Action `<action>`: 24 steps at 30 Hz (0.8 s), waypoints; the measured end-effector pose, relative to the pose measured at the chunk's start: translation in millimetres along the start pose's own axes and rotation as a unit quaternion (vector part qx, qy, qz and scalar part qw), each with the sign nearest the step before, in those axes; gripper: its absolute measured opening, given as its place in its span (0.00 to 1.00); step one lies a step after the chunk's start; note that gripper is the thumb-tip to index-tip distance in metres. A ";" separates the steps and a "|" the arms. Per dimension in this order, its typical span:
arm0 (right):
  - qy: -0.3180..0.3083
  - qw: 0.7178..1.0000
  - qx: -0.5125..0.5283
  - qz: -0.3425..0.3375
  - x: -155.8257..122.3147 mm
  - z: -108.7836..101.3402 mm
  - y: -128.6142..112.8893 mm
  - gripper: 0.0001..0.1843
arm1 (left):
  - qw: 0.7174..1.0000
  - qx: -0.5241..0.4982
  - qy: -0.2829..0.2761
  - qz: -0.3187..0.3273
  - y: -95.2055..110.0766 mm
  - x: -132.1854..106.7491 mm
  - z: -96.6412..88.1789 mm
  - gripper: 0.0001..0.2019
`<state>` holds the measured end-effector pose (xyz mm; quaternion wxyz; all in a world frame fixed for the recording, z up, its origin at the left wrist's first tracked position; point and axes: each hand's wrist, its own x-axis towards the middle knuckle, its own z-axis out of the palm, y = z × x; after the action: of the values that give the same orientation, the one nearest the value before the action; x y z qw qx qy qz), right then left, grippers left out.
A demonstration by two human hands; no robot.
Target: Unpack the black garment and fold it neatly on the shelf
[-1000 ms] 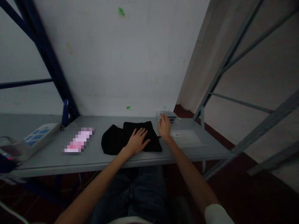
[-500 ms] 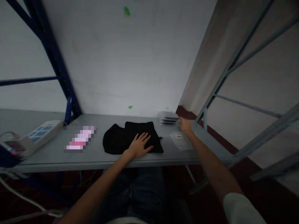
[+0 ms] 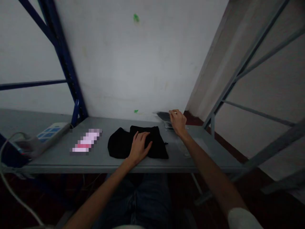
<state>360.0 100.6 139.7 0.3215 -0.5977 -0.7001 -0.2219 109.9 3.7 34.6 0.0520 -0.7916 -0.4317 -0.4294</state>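
Two black cloth pieces lie side by side on the grey table: a rounded one on the left and a squarish bag with a small cord end at its right edge. Over the place where they meet, my left hand rests with fingers spread, holding nothing. Farther back on the right, my right hand pinches the edge of a thin, flat grey packet in clear plastic, tilted above a small stack of similar packets. My right forearm partly covers a clear plastic bag.
A pixelated pinkish object lies left of the black cloth. Beyond it sits a white power strip with cables. Blue metal posts rise at the left, grey frame bars at the right, and a white wall stands behind.
My right hand has moved from the stack's right side up and left, lifting a packet off it. My left hand stays on the cloth, its fingers more bent. The view has shifted slightly.
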 end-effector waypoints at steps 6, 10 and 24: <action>-0.002 0.995 0.071 -0.075 -58.4 -15.8 -89.6 0.17 | 0.993 0.020 0.112 -0.019 -23.2 1.9 -22.9 0.22; -0.023 0.983 0.139 -0.121 -110.9 -14.5 -128.3 0.12 | 0.992 0.054 0.097 0.056 -30.5 -9.7 -35.3 0.14; -0.077 0.960 0.254 -0.094 -126.5 -18.7 -122.9 0.09 | 0.987 0.012 0.041 0.153 -33.5 -25.0 -42.2 0.11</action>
<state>253.1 -23.1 71.2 0.3856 -0.4433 -0.8089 -0.0195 52.2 -10.6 33.2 0.1444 -0.8295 -0.3079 -0.4430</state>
